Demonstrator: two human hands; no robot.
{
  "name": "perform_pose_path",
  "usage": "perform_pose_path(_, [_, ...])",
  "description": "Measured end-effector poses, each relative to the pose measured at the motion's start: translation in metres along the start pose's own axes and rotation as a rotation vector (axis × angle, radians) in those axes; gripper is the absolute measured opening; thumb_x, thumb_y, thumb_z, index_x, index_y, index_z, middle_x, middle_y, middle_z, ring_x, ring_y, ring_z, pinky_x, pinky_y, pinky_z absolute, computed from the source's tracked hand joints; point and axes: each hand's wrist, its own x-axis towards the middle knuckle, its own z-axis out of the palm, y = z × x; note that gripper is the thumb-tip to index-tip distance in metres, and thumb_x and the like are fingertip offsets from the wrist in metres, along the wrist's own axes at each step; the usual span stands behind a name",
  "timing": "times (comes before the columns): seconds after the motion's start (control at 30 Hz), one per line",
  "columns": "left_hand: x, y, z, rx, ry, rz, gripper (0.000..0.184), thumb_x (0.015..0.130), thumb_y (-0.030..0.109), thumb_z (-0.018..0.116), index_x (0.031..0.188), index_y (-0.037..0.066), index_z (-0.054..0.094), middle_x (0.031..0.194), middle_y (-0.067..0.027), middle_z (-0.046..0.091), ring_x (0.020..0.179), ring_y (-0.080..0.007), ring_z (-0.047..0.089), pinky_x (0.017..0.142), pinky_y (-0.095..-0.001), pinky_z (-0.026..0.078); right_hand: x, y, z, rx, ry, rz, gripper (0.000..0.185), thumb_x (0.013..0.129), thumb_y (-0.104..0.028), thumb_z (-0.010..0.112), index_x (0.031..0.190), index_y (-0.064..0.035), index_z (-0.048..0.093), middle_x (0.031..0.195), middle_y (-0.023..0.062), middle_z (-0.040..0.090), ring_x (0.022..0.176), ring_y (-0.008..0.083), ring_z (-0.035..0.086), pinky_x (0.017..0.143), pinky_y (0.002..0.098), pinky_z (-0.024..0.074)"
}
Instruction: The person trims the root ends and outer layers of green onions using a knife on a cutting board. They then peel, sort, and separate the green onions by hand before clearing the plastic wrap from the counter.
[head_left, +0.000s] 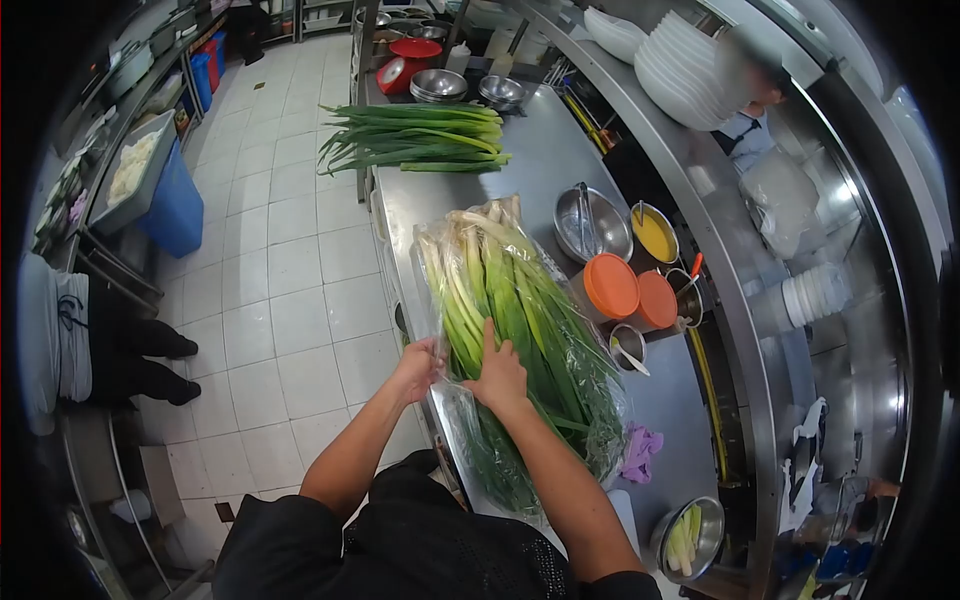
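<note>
While the L hand (417,370) pinched the near-side edge of the clear plastic bag (602,440), the R hand (502,378) lay spread over the green onions (510,300), index finger extended; couldn't tell how firmly it touched. Best handling, prob.: L hand keeping film taut & peeling it outward, R steadying stalks w/ light, flat pressure, as thin film could snag or leaves bruise. Bagged bunch sat lengthwise on the stainless tabletop (400,205), white ends away from the body. Beyond it, a loose pile (420,137) overhung the edge; on the R, orange-lidded tubs (611,286), a bowl of yellow liquid (655,236) & a purple cloth (641,452). Room: tiled floor (285,262), blue bin (175,208), another person (72,335) far L.
</note>
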Motion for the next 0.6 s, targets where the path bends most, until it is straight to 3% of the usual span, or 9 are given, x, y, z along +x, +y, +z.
perform_pose_path(0.17, [-0.004,0.028,-0.024,0.162,-0.114,-0.011,0.062,0.085,-0.016,0.047,0.138,0.008,0.066,0.093,-0.0007,0.06,0.076,-0.0115,0.054,0.063,-0.0261,0.042,0.015,0.022,-0.043,0.145,-0.133,0.05,0.114,0.071,-0.023,0.087,0.169,-0.0229,0.029,0.131,0.0246,0.069,0.12,0.0428,0.069,0.103,0.0472,0.0556])
perform_pose_path(0.23, [0.014,0.03,-0.05,0.12,0.148,0.12,0.06,0.086,-0.012,0.049,0.14,0.008,0.066,0.089,0.0004,0.059,0.073,-0.011,0.052,0.062,-0.0246,0.04,0.014,0.032,-0.069,0.243,-0.077,-0.009,0.1,0.069,-0.016,0.078,0.163,-0.0241,0.044,0.13,0.0258,0.072,0.122,0.0387,0.069,0.103,0.0445,0.0559])
perform_pose_path(0.27, [0.02,0.031,-0.061,0.116,0.143,0.131,0.06,0.086,-0.012,0.049,0.14,0.008,0.066,0.089,0.0004,0.059,0.073,-0.011,0.052,0.062,-0.0246,0.04,0.018,0.043,-0.074,0.279,-0.02,-0.082,0.095,0.067,-0.017,0.078,0.159,-0.0191,0.052,0.134,0.0253,0.07,0.121,0.0391,0.07,0.103,0.0432,0.056])
perform_pose_path(0.33, [0.023,0.026,-0.077,0.016,0.363,0.207,0.059,0.087,-0.009,0.052,0.142,0.007,0.063,0.097,-0.003,0.063,0.077,-0.0128,0.054,0.064,-0.0247,0.04,0.012,0.055,-0.109,0.471,-0.113,-0.124,0.095,0.065,-0.012,0.079,0.156,-0.0077,0.054,0.13,0.0229,0.073,0.118,0.0328,0.071,0.1,0.0397,0.0552])
perform_pose_path(0.37, [0.016,0.026,-0.073,0.014,0.36,0.211,0.059,0.087,-0.009,0.052,0.142,0.007,0.063,0.097,-0.003,0.063,0.077,-0.0128,0.054,0.064,-0.0247,0.04,0.003,0.06,-0.124,0.572,-0.169,-0.119,0.094,0.065,-0.009,0.078,0.156,-0.0034,0.054,0.129,0.0214,0.074,0.115,0.03,0.071,0.099,0.0383,0.055])
perform_pose_path(0.47, [-0.033,0.029,-0.036,0.155,0.552,0.304,0.052,0.091,-0.002,0.058,0.142,0.005,0.062,0.108,-0.0075,0.066,0.091,-0.0163,0.062,0.074,-0.0268,0.049,-0.024,0.074,-0.147,0.822,-0.304,-0.031,0.093,0.067,-0.001,0.075,0.157,0.0018,0.051,0.12,0.0186,0.075,0.104,0.0247,0.071,0.09,0.0356,0.0557])
perform_pose_path(0.53, [-0.072,0.029,-0.006,0.851,1.037,1.147,0.051,0.096,0.009,0.066,0.146,-0.001,0.056,0.122,-0.0103,0.064,0.111,-0.0206,0.062,0.096,-0.0323,0.051,-0.043,0.078,-0.141,0.852,-0.231,-0.049,0.092,0.068,0.001,0.074,0.157,0.0025,0.05,0.116,0.0178,0.075,0.098,0.0227,0.071,0.086,0.0342,0.0557])
perform_pose_path(0.57, [-0.082,0.024,0.005,0.838,1.04,1.161,0.051,0.096,0.009,0.066,0.146,-0.001,0.056,0.122,-0.0103,0.064,0.111,-0.0206,0.062,0.096,-0.0323,0.051,-0.052,0.077,-0.137,0.896,-0.162,-0.069,0.091,0.069,0.003,0.072,0.157,0.0032,0.049,0.111,0.0169,0.075,0.093,0.0207,0.07,0.081,0.0327,0.0557])
perform_pose_path(0.6, [-0.092,0.018,0.016,0.569,0.705,1.112,0.052,0.1,0.016,0.068,0.147,-0.001,0.055,0.125,-0.0103,0.065,0.115,-0.022,0.062,0.1,-0.036,0.051,-0.068,0.069,-0.142,0.806,-0.175,-0.046,0.091,0.07,0.002,0.073,0.158,0.0025,0.049,0.112,0.0157,0.075,0.092,0.0201,0.07,0.082,0.0319,0.055])
